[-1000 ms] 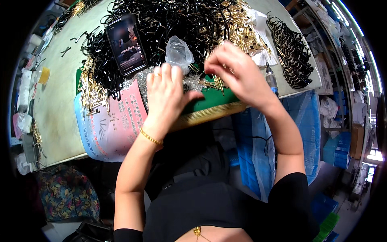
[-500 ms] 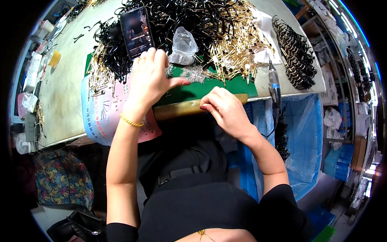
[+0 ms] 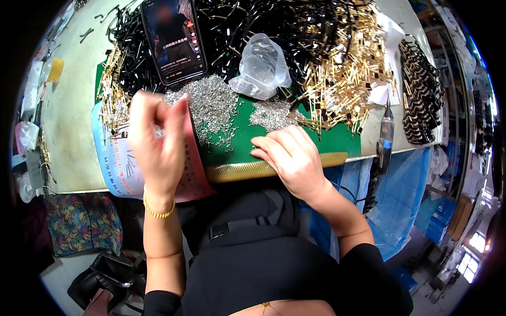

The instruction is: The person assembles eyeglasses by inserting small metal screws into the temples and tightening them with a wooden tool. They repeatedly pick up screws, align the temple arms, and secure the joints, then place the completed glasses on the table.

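My left hand (image 3: 158, 139), smeared by motion, hovers over the pink and blue printed sheet (image 3: 194, 166) beside a heap of small silver metal pieces (image 3: 213, 108). Whether it holds anything is hard to make out. Its wrist wears a yellow beaded bracelet. Over the near edge of the green mat (image 3: 247, 150), my right hand (image 3: 292, 160) is closed, fingers bent together toward the thumb. Anything between its fingertips is too small or hidden to name. Just beneath it runs a gold textured strip (image 3: 237, 171) along the table edge. A smaller silver heap (image 3: 271, 115) lies beyond the right hand.
A phone (image 3: 174, 45) playing video rests on tangled black straps (image 3: 226, 21). Nearby are a clear plastic bag (image 3: 263, 66), gold-ended pieces (image 3: 342, 73), a pen-shaped electric tool (image 3: 386, 138) and a bundle of black-and-gold straps (image 3: 421, 92). A blue-lined bin (image 3: 398, 205) stands below right.
My left hand has drawn back from below the phone toward me and left, uncovering the larger silver heap. My right hand stays near the gold strip. The view has shifted closer to the table.
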The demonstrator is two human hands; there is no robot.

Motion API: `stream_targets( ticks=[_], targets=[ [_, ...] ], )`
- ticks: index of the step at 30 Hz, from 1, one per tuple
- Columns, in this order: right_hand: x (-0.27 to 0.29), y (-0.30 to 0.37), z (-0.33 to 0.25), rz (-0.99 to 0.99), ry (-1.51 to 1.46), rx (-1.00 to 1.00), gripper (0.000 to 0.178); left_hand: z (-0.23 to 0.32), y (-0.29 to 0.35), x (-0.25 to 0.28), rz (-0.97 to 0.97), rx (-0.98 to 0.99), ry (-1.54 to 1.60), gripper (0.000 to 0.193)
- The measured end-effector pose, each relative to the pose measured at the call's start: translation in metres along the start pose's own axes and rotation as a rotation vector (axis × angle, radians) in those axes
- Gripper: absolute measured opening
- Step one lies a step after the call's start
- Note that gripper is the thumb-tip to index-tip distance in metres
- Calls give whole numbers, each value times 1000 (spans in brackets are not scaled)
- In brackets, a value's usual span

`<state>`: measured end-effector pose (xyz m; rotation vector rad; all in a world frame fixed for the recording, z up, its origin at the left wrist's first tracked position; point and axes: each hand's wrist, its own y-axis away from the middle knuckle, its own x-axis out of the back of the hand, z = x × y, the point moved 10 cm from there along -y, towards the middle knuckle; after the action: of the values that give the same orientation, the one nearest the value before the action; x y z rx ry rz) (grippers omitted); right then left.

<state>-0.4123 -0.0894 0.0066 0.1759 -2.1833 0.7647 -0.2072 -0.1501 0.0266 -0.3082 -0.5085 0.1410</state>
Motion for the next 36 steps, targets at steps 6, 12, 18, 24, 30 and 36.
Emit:
stream_targets(
  ticks=[6, 12, 18, 24, 30, 36],
  targets=[
    [11, 3, 11, 37, -123, -52, 25, -31, 54, 59, 246, 39, -62, 31],
    [4, -1, 15, -6, -103, -136, 22, -38, 67, 61, 263, 49, -16, 33],
    [6, 3, 14, 24, -42, -99, 22, -20, 75, 65, 161, -94, 74, 37],
    [28, 10, 34, 133, -269, -346, 3, 17, 163, 2, -611, -459, 38, 6],
    [162, 55, 80, 342, 498, -530, 31, -111, 213, -33, -584, -173, -490, 29],
    [170, 91, 164, 48, 574, -792, 53, -108, 211, -21, -462, -150, -389, 21]
  ],
)
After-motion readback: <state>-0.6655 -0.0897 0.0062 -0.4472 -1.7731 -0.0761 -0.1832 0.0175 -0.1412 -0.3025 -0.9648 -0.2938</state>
